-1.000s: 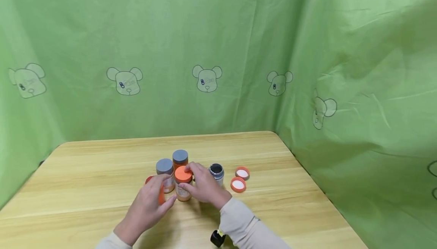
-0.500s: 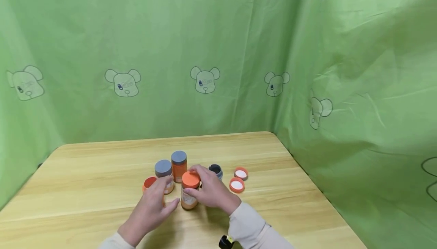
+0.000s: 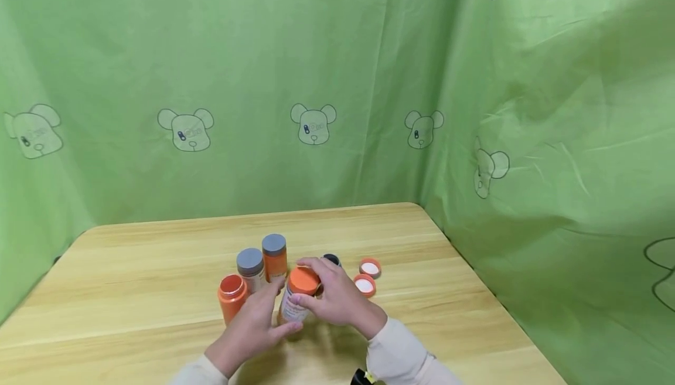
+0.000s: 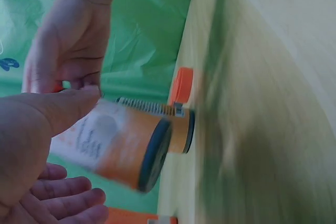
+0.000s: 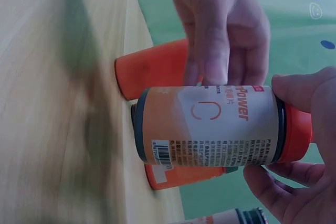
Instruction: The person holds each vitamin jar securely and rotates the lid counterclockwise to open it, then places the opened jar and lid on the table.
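A supplement bottle (image 3: 293, 310) with a white and orange label and an orange lid (image 3: 304, 280) stands tilted between the two hands. My right hand (image 3: 340, 297) grips it by the lid end, thumb on one side and fingers on the other. Around the lower body my left hand (image 3: 253, 320) is spread, its thumb overlapping the bottle in the left wrist view and its other fingers (image 4: 68, 198) apart from it. The right wrist view shows the printed label side of the bottle (image 5: 210, 127). Left of the hands, a lidless orange bottle (image 3: 232, 298) stands upright.
Two grey-lidded bottles, one nearer (image 3: 250, 263) and one farther (image 3: 275, 250), stand behind the left hand. A dark-mouthed open bottle (image 3: 331, 259) is mostly hidden behind the right hand. Two orange lids (image 3: 371, 267) lie inside-up on the wooden table (image 3: 422, 314). Green curtains (image 3: 253, 68) surround it.
The right hand has drawn the orange-lidded bottle toward the person and to the right, away from the grey-lidded ones, and it now tilts. The left hand has followed rightward, uncovering the lidless orange bottle.
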The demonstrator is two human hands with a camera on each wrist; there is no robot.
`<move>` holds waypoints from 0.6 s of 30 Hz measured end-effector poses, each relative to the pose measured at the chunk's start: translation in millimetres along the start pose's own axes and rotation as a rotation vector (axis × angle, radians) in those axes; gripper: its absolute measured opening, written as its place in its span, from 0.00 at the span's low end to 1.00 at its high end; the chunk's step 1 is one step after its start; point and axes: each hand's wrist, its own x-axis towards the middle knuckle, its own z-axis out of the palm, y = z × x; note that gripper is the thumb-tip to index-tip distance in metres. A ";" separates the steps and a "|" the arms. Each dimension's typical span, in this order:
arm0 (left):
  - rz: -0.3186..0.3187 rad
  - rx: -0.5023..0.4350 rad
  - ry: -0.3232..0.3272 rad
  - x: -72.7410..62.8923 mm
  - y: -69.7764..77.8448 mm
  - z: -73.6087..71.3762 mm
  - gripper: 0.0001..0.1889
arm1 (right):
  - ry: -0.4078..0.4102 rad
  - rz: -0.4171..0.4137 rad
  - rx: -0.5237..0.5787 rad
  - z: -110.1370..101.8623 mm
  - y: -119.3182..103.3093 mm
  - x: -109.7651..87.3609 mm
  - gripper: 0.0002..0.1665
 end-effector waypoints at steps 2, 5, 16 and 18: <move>0.007 -0.026 -0.021 2.0 2.1 2.4 0.42 | -0.002 -0.015 0.003 -1.0 -2.3 -0.9 0.35; 0.033 -0.033 -0.013 4.9 3.9 5.9 0.39 | 0.001 -0.038 0.026 -2.3 -5.4 -2.5 0.32; -0.014 0.146 0.008 11.6 11.4 11.0 0.33 | 0.026 -0.026 -0.080 -6.2 -1.5 -10.0 0.25; -0.008 0.194 -0.009 13.1 13.8 10.4 0.32 | 0.026 -0.010 -0.110 -6.7 0.3 -11.1 0.22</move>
